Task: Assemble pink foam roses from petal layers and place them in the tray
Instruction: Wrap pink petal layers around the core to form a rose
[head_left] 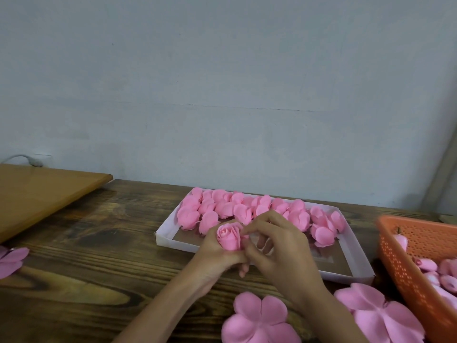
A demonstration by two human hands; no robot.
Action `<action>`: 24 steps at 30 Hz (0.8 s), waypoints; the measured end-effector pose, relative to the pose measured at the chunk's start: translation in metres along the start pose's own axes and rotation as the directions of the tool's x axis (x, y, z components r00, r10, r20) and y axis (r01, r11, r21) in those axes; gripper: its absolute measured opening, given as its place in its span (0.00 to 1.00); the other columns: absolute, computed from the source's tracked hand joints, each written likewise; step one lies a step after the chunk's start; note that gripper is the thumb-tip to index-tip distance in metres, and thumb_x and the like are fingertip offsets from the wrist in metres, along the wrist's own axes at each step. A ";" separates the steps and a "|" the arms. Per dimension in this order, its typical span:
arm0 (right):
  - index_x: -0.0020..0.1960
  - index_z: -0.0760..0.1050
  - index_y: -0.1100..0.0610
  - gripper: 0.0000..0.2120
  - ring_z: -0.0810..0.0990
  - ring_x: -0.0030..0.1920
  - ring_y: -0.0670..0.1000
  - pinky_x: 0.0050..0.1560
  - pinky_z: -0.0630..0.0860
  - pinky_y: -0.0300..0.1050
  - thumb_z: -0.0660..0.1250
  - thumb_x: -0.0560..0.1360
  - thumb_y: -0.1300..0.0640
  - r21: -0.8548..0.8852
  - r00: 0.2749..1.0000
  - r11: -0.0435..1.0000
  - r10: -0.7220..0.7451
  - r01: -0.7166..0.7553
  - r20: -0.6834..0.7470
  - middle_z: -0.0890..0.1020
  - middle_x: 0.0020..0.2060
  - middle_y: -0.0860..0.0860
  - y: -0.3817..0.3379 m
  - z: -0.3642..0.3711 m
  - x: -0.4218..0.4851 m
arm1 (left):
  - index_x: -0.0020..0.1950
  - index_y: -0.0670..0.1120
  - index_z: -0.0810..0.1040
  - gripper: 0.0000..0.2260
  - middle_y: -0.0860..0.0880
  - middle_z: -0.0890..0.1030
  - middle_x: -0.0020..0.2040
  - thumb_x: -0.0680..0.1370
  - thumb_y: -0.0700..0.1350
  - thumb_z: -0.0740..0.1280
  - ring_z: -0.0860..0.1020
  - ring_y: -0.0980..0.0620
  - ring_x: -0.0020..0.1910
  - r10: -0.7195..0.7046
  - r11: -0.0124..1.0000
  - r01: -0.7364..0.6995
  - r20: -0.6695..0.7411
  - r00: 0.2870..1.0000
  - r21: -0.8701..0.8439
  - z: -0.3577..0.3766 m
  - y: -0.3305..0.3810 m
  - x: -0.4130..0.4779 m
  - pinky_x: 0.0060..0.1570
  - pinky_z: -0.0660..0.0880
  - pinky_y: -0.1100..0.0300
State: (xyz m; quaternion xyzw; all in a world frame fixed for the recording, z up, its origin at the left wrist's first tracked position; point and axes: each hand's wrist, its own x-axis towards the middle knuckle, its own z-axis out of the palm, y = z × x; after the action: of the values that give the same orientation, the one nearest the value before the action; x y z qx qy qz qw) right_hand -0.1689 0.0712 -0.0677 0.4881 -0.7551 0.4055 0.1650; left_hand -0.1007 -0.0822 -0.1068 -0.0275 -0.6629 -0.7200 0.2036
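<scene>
- Hands: left hand [217,254] curls its fingers round the base of a pink foam rose [228,237] and holds it upright, bloom upward. The right hand [282,253] pinches the rose's outer petal on its right side between thumb and forefinger, with its other fingers loosely bent.
- Item held: the rose has a tight spiral centre and close-wrapped outer petals, and sits above the near-left rim of the tray [356,258].
- Receptacle: the tray is shallow white card with a brown floor. It lies toward the desk's far edge, right of centre.
- Contents of tray: finished roses [247,209], pink, crowded along the far side from corner to corner. The near strip of the floor shows brown.
- Loose stock: a petal layer [259,320], flat and five-lobed, lies at the desk's near edge between the forearms. A second petal layer [378,315] lies just right of it, beside the basket [405,263], and a third petal layer [12,261] lies at the desk's left edge.
- Container: the basket is orange perforated plastic at the desk's right edge, near the tray's right end. It holds pink rolled buds [427,264].
- Surface: the desk [99,243] is dark grained wood, with a lighter wooden board [37,191] over its far-left corner.
</scene>
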 end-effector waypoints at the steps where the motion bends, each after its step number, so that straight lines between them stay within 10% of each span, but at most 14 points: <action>1: 0.48 0.83 0.44 0.09 0.79 0.41 0.44 0.39 0.79 0.46 0.73 0.72 0.57 0.035 1.000 0.999 0.016 -0.016 0.006 0.78 0.47 0.39 0.000 -0.001 0.000 | 0.44 0.47 0.81 0.12 0.40 0.78 0.34 0.69 0.32 0.76 0.77 0.48 0.26 -0.013 1.000 0.013 0.008 1.000 -0.016 0.000 0.001 -0.001 0.28 0.75 0.59; 11: 0.49 0.78 0.63 0.05 0.81 0.46 0.68 0.58 0.80 0.63 0.65 0.79 0.70 0.627 0.942 0.710 0.172 -0.321 0.287 0.79 0.47 0.63 -0.007 -0.018 0.005 | 0.53 0.47 0.83 0.12 0.46 0.81 0.35 0.73 0.41 0.81 0.81 0.52 0.31 -0.096 0.955 0.156 0.232 0.968 -0.252 -0.008 0.011 -0.007 0.32 0.79 0.61; 15: 0.51 0.76 0.65 0.04 0.81 0.38 0.60 0.50 0.81 0.47 0.63 0.81 0.69 0.721 0.927 0.593 0.137 -0.359 0.349 0.79 0.36 0.60 -0.007 -0.020 0.005 | 0.52 0.49 0.86 0.09 0.48 0.83 0.42 0.73 0.42 0.81 0.82 0.53 0.33 -0.075 0.954 0.148 0.271 0.960 -0.259 -0.007 0.013 -0.008 0.34 0.79 0.62; 24: 0.54 0.77 0.62 0.06 0.78 0.37 0.60 0.50 0.79 0.54 0.63 0.82 0.61 0.789 0.914 0.482 0.065 -0.380 0.400 0.71 0.38 0.59 0.006 -0.018 0.007 | 0.62 0.46 0.85 0.15 0.44 0.86 0.54 0.75 0.39 0.78 0.85 0.49 0.45 -0.065 0.933 0.168 0.308 0.949 -0.320 -0.009 0.014 -0.009 0.44 0.81 0.61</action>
State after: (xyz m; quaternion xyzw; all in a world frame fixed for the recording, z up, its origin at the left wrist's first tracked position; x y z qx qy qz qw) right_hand -0.1800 0.0822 -0.0554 0.4595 -0.5301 0.6577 -0.2744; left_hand -0.0858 -0.0887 -0.0970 -0.1286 -0.5510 -0.8229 0.0522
